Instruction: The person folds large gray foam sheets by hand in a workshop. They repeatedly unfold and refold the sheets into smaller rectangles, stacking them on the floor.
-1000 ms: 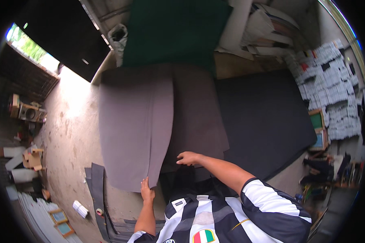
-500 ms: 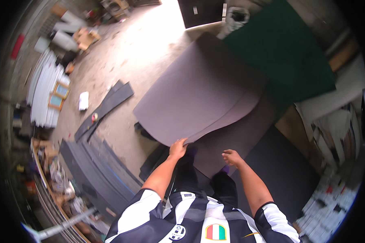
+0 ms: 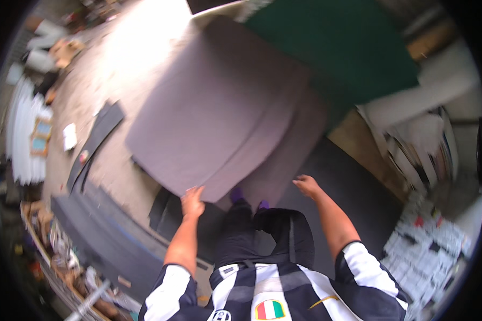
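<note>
A large grey-mauve sheet lies in front of me, its upper layer bowed over a lower part of the same colour. At its near left edge is my left hand, fingers spread on the sheet's surface; whether the thumb is under the edge is hard to see. My right hand hovers over the right side, apart from the sheet, fingers loosely extended and nothing visible in them. Beneath it spreads a black sheet. My feet in purple socks stand at the sheet's near edge.
A dark green sheet lies beyond on the right. Stacked dark strips and a bent dark strip lie left. White panels stand at far left. Pale rolled material and bundled white pieces sit right.
My left hand has shifted along the sheet's near edge, away from its corner, and its fingers have spread. The upper layer reaches nearer to me. The whole view has turned rightward.
</note>
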`<move>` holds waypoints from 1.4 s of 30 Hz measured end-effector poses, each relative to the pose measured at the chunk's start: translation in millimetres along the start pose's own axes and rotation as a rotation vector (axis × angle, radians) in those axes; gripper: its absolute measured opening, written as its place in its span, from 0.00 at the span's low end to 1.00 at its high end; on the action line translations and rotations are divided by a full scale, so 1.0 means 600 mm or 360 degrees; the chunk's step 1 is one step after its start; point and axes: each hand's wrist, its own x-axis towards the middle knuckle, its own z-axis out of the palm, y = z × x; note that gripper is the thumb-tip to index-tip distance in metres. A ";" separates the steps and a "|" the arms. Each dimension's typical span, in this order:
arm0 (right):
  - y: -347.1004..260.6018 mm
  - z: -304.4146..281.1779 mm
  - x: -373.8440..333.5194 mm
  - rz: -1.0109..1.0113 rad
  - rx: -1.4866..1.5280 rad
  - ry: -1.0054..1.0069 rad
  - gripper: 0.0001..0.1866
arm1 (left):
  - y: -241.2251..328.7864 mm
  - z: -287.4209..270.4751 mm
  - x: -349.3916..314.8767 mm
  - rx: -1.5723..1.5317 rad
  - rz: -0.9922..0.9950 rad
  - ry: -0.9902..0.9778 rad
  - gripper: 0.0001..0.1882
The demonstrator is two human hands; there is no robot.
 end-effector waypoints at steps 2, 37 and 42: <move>-0.034 -0.024 0.035 0.0051 0.0086 0.0053 0.39 | -0.016 0.043 0.021 -0.0048 -0.0238 0.0124 0.38; -0.006 -0.346 0.553 0.0042 0.1512 -0.0207 0.39 | 0.766 0.546 0.090 -0.2287 -0.1891 -0.0585 0.29; -0.117 -0.281 0.380 -0.0051 0.1539 -0.0401 0.28 | 0.871 0.437 0.143 -0.0951 -0.1239 0.0222 0.51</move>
